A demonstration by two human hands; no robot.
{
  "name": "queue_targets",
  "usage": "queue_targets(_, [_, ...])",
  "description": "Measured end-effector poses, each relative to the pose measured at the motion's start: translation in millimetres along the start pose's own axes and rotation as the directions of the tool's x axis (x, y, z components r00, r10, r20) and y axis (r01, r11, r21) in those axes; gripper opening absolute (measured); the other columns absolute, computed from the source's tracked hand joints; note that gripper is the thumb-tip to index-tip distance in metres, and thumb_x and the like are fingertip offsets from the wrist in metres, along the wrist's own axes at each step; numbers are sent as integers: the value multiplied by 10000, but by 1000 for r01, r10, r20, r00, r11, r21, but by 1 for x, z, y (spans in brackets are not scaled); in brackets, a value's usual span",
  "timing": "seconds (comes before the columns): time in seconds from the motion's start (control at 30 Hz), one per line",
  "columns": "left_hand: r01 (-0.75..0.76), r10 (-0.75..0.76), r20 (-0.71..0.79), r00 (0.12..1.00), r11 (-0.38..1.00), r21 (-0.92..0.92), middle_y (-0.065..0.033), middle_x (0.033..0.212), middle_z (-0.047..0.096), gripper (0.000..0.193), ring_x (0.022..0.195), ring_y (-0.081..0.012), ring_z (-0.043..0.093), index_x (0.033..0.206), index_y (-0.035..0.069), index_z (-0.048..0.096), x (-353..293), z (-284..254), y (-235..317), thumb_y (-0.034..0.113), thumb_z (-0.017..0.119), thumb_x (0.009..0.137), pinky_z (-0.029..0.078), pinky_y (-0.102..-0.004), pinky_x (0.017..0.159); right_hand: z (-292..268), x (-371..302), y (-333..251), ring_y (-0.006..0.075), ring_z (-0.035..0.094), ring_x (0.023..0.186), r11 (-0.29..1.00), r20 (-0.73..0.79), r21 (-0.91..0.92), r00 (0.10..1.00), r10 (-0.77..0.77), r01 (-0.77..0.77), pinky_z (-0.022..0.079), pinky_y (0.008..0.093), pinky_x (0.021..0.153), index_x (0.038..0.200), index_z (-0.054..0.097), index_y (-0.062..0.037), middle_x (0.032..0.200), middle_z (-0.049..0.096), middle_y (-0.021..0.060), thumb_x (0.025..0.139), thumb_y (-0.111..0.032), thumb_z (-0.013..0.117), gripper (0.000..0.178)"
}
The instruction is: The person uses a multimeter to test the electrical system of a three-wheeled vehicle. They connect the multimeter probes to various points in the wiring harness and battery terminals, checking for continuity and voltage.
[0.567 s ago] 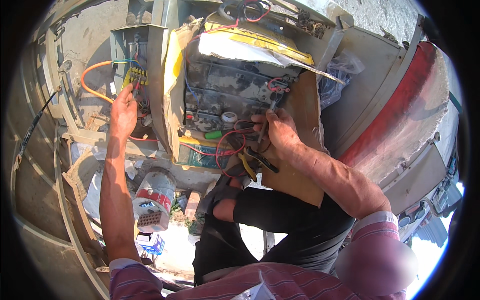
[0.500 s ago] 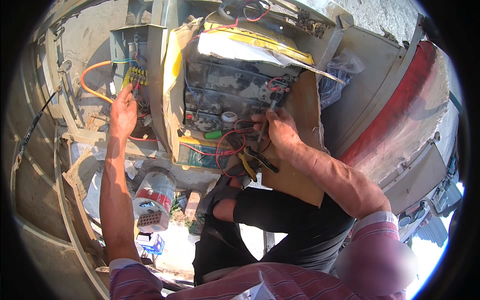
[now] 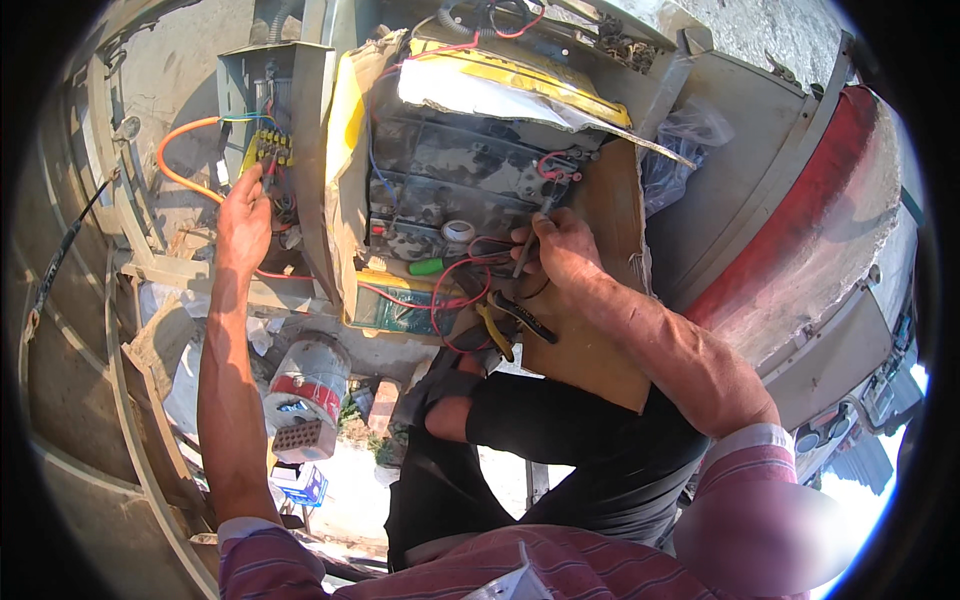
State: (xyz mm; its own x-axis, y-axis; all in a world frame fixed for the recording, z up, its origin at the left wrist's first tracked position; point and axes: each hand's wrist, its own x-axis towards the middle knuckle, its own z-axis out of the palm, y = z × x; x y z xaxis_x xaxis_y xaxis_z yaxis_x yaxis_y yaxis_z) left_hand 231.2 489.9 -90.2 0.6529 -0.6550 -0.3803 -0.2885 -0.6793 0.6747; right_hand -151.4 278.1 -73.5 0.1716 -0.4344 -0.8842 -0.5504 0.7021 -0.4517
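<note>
My left hand is at the open grey metal box on the left, its fingers pinched round a thin red probe. The probe's tip is beside a yellow terminal block; whether they touch I cannot tell. My right hand closes round a dark grey rod-shaped piece by the right edge of the dusty black batteries. Above those fingers, a grey cable end reaches toward a battery terminal with red wires. Exactly what the rod is stays unclear.
Pliers with yellow and black handles, a green handle, a white ring and looping red wire lie near the batteries. A cardboard flap covers my knee. An orange cable curves into the metal box. A bucket stands below.
Both hands stay at the same spots. The left hand has dipped very slightly, and the right hand's fingers have shifted a little along the grey rod.
</note>
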Motion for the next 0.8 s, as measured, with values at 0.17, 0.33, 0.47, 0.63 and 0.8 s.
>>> queue_targets(0.17, [46, -47, 17, 999, 998, 40, -264, 1516, 538, 552, 1438, -316, 508, 1556, -40, 427, -3, -1, 13, -34, 453, 1004, 399, -341, 1154, -2, 5, 2, 170, 725, 724, 997, -20, -62, 999, -42, 40, 580, 310, 603, 1131, 551, -22, 950, 746, 90, 1084, -216, 521, 202])
queue_targets(0.33, [90, -90, 45, 995, 996, -16, -254, 1500, 555, 547, 1417, -300, 526, 1553, -44, 426, -5, -1, 18, -32, 458, 1008, 409, -341, 1143, -4, 3, -3, 196, 726, 725, 995, 7, -62, 997, -77, 77, 567, 311, 577, 1072, 534, -18, 913, 726, 100, 1081, -227, 530, 209])
queue_targets(0.47, [77, -72, 63, 995, 994, -84, -221, 1473, 578, 542, 1368, -244, 555, 1551, -57, 418, -1, 1, 11, -44, 441, 1010, 423, -307, 1112, -7, 0, -12, 204, 726, 736, 997, 62, -68, 997, -43, 47, 575, 310, 580, 1087, 542, -18, 902, 709, 94, 1083, -231, 532, 213])
queue_targets(0.63, [38, -37, 8, 999, 999, -12, -186, 1484, 575, 535, 1346, -203, 558, 1544, -67, 421, 2, 2, -2, -57, 423, 1009, 410, -272, 1107, -5, -1, -16, 205, 731, 757, 1000, 109, 11, 994, 10, -11, 611, 309, 615, 1137, 559, -21, 929, 704, 92, 1088, -239, 531, 225])
queue_targets(0.8, [32, -32, 11, 999, 999, -3, -184, 1512, 552, 542, 1417, -241, 513, 1544, -56, 428, 5, 1, -7, -59, 420, 1002, 379, -303, 1163, 2, 3, -10, 206, 734, 779, 995, 90, 96, 996, -6, -2, 623, 313, 634, 1142, 560, -22, 937, 702, 93, 1094, -228, 517, 216])
